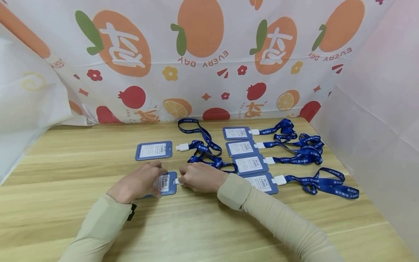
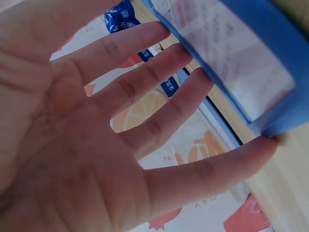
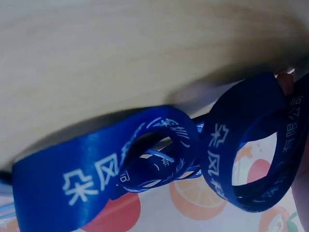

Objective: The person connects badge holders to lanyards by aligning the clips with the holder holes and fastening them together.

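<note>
In the head view, my left hand (image 1: 139,182) holds a blue ID card holder (image 1: 172,183) flat near the table's front, thumb at the near edge and fingers at the far edge. The left wrist view shows its fingertips touching the rim of the card holder (image 2: 285,116). My right hand (image 1: 201,177) pinches the white clip (image 1: 178,181) of a lanyard at the holder's slotted end; whether the clip is through the slot I cannot tell. Loops of blue lanyard strap (image 3: 67,193) with white lettering fill the right wrist view, where the hand is mostly hidden.
Behind my left hand lies another card holder (image 1: 154,150), apart from a white lanyard clip (image 1: 182,147) with its blue strap (image 1: 204,136). On the right, several card holders (image 1: 236,133) with lanyards (image 1: 327,183) attached lie in a column. A fruit-print cloth (image 1: 203,83) hangs behind the table.
</note>
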Tool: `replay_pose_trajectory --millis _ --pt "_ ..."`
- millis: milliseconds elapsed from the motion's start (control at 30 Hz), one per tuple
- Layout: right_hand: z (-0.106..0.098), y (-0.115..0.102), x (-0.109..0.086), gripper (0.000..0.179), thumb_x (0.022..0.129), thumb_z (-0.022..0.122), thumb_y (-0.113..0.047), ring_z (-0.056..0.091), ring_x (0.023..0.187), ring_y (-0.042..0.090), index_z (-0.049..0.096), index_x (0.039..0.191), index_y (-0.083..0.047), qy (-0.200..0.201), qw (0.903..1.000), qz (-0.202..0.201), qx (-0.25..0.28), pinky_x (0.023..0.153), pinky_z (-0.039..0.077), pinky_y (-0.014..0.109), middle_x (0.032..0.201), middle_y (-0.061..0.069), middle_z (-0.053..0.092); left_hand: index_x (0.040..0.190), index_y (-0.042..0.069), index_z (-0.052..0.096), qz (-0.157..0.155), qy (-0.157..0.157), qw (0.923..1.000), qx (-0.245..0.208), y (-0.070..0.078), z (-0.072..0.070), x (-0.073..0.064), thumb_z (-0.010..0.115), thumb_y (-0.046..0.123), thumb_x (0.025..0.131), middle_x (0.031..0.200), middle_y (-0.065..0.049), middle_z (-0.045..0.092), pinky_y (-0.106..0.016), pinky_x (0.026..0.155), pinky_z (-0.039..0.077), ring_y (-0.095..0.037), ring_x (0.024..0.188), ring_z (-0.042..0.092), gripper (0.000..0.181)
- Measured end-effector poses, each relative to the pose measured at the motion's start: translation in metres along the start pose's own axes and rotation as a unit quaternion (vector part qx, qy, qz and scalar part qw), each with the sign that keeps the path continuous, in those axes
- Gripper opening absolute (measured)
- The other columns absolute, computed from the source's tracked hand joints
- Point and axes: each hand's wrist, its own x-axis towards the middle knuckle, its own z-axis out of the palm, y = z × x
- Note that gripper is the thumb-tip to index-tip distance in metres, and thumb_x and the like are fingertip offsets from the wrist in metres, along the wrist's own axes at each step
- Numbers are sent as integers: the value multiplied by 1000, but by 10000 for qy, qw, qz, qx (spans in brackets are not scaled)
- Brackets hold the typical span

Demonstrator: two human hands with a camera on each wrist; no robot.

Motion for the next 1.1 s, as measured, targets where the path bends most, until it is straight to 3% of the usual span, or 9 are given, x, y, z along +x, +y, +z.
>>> replay_pose_trajectory --millis 267,500,800,1100 --pt "-1 1 2 23 103 63 -17 65 90 12 76 121 -11 -152 9998 -55 94 82 50 12 111 7 70 117 -8 71 -17 42 10000 -52 -2 0 -1 96 13 65 105 -11 59 -45 86 55 -24 88 56 61" --pt "-2 2 0 24 103 62 -18 58 83 10 75 120 -7 -175 9991 -29 375 78 49 12 108 6 68 114 -6 73 -13 158 9998 -131 -1 1 -2 98 13 62 101 -9 59 -42 82 54 -22 84 54 60" --pt "-3 4 2 22 103 61 -16 55 74 7 77 118 -12 -108 9997 -180 145 70 44 9 101 2 69 113 -6 73 83 181 9998 -69 -1 1 -1 97 13 63 99 -7 58 -40 80 53 -21 83 53 59" --pt "-2 4 1 23 102 63 -16 53 75 7 76 119 -7 -185 9977 44 652 68 42 7 100 4 65 112 -6 74 176 212 9996 -16 -2 1 0 98 15 62 98 -7 59 -40 79 53 -21 83 53 59"
